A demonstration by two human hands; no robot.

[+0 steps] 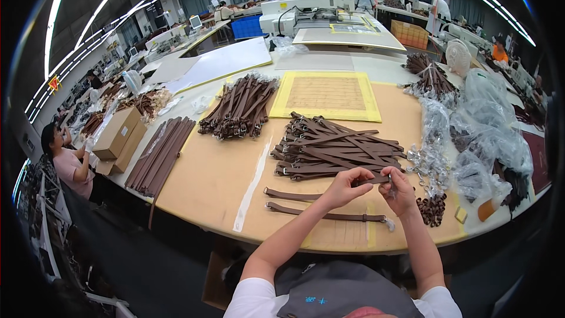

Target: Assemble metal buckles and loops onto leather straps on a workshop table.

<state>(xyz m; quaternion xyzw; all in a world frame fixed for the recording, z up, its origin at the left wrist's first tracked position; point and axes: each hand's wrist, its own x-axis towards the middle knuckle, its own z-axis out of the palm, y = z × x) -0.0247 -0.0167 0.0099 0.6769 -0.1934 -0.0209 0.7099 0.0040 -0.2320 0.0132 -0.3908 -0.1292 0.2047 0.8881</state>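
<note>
My left hand and my right hand both pinch one short brown leather strap, held level just above the table. Right behind the hands lies a loose heap of brown straps with metal buckles. Two long brown straps lie flat on the tan board just in front of my left hand. A pile of small dark loops sits to the right of my right hand, next to small metal buckles in clear bags.
A bundle of buckled straps and a row of flat straps lie to the left. A yellow-framed template sits behind. Clear plastic bags crowd the right edge. Cardboard boxes and a seated person are at far left.
</note>
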